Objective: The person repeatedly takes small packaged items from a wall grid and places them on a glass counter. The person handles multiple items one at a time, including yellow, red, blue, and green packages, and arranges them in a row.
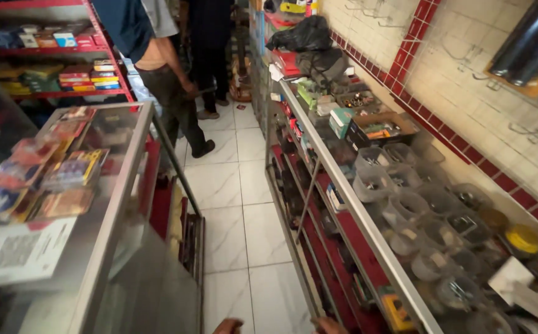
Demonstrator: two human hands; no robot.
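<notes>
— Where the aisle is viewed left to right, what is seen?
— A glass display counter (105,204) is set left, packets kept flat beneath; the left hand (227,326) and right hand (329,325) are barely caught low; their grip cannot be told; nearest stands the right counter (368,229), its clear jars (405,207) grouped for sorting.

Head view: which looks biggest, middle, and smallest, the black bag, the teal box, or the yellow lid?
1. Black bag
2. Teal box
3. Yellow lid
The box and lid look close, and the lid sits nearer, so that order is unsure.
</notes>
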